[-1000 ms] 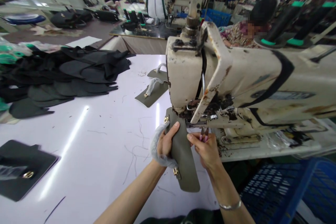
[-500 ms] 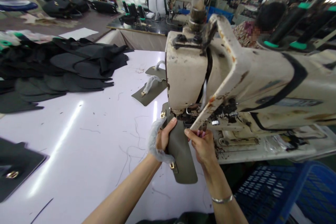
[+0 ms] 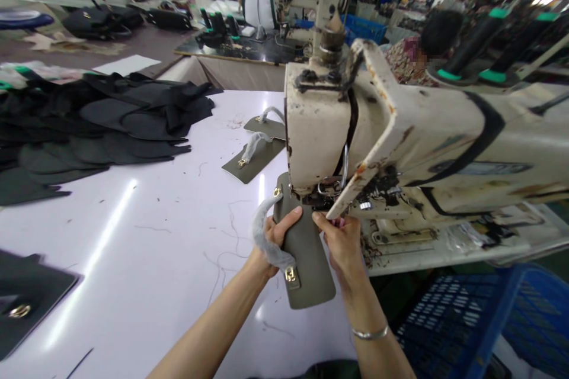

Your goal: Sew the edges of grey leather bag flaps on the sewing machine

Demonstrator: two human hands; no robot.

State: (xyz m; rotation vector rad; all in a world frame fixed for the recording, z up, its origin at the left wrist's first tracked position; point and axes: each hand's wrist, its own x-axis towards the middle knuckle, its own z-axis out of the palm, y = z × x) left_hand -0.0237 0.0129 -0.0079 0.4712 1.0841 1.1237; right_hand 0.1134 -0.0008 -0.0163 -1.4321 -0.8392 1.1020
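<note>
An olive leather bag panel (image 3: 311, 269) lies under the presser area of a worn cream sewing machine (image 3: 313, 142). Its handle, wrapped in grey plastic film (image 3: 260, 231), is joined by gold buckles and arches over my left hand (image 3: 278, 237). That hand grips the panel's left side, thumb pressed on its face near the needle area. At the panel's right edge, my right hand (image 3: 344, 243) pinches with the thumb on top and the other fingers curled. Something small and pink (image 3: 340, 222) shows among those fingers; its kind is unclear. The needle is hidden from view.
Two similar olive panels with handles (image 3: 255, 161) lie beyond on the white table (image 3: 178, 260). Dark cut pieces (image 3: 106, 124) are heaped at the left, with another dark panel (image 3: 31, 302) nearer. A blue plastic basket (image 3: 489, 314) stands at lower right. A co-worker (image 3: 406, 56) sits beyond the machine.
The panel has shifted slightly under the machine, and my left thumb has slid a little right across it. My right hand stays at the right edge. The view has moved slightly.
</note>
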